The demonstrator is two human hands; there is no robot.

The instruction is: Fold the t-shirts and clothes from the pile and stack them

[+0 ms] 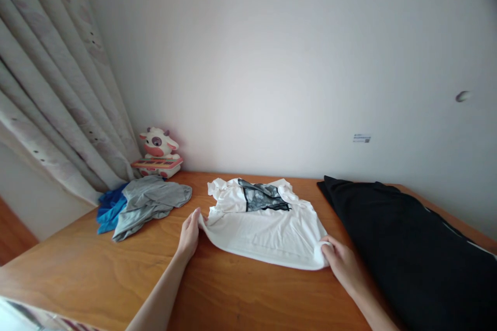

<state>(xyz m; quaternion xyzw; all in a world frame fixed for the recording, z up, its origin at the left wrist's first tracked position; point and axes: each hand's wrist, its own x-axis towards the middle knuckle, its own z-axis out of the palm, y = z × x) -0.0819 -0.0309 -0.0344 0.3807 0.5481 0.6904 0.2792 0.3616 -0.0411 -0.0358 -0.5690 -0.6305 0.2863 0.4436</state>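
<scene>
A white T-shirt with a dark grey print lies on the wooden table, its hem toward me and its sleeves toward the wall. My left hand pinches the hem's left corner, lifting it a little off the wood. At the opposite corner, my right hand is closed on the bunched hem. Between both hands the bottom edge hangs in a shallow curve. The upper part of the shirt looks wrinkled.
Grey and blue clothes lie in a heap on the left. Behind them a toy cow keyboard stands by the curtain. A large black garment covers the table's right side. The wall borders the back edge.
</scene>
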